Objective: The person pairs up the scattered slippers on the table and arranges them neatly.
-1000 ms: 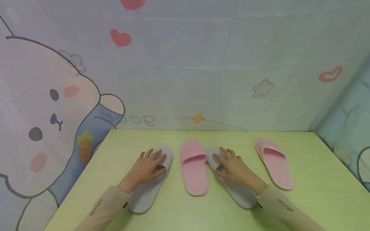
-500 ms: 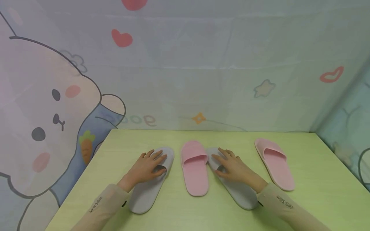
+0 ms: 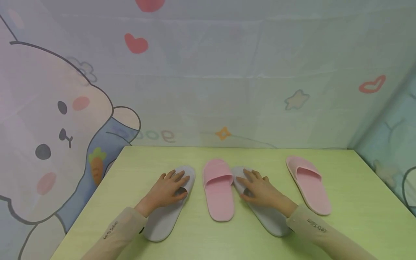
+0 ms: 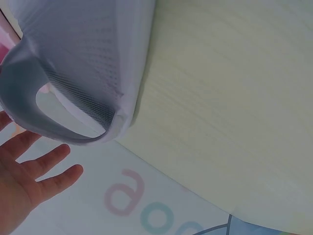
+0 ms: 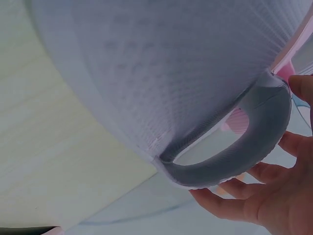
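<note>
My left hand (image 3: 165, 191) lies over the strap of the left grey slipper (image 3: 162, 222), fingers spread across its front. In the left wrist view, the extended fingers (image 4: 56, 183) are beside the rounded strap. My right hand (image 3: 262, 190) is over the strap of the right grey slipper (image 3: 269, 218). The right wrist view has the loosely bent fingers (image 5: 222, 205) along the outside of that strap, thumb near its edge. Neither hand visibly curls round a slipper. A pink slipper (image 3: 221, 204) lies between the grey ones, its strap close against the right grey slipper.
Another pink slipper (image 3: 313, 193) lies at an angle on the right of the yellow-green table (image 3: 360, 213). Behind the table's far edge hangs a printed cloth (image 3: 208, 90) with a cartoon animal, hearts and a star. More cloth (image 3: 393, 144) hangs along the right side.
Both hands have shifted slightly: the left a little to the right and down, the right fingertips a little nearer me. The slippers stay in place.
</note>
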Demonstrator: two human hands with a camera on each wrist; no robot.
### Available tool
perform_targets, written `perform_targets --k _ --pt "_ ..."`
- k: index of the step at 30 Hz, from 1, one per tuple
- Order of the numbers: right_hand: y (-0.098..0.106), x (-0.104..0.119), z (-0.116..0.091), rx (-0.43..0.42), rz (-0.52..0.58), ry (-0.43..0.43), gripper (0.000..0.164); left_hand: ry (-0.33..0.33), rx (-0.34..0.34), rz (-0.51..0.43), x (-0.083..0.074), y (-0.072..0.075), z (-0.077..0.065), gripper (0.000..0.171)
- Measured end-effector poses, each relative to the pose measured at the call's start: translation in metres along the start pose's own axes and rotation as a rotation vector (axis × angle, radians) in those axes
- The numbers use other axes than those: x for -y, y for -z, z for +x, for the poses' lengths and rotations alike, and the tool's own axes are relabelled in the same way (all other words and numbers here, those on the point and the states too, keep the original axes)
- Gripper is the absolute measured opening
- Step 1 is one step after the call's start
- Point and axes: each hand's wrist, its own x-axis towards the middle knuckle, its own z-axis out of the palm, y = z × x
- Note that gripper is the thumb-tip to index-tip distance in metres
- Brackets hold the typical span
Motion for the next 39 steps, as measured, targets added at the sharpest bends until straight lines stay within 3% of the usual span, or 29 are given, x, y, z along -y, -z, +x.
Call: perform_targets --k 12,28,39 --pt "-0.0030 0.0000 0.0022 0.001 -0.008 -0.002 0.058 -0.008 -0.006 0.020 -0.0033 -0.0011 0.0005 0.053" --pt "-0.0036 0.0002 0.0060 0.068 0.053 -0.083 0.064 -0.001 0.025 -0.029 -0.0036 -0.0032 0.0016 0.056" --pt "-0.0036 -0.0011 0.0038 0.090 0.089 -0.110 0.067 -0.031 0.040 0.033 -0.0054 -0.0039 0.0001 0.060"
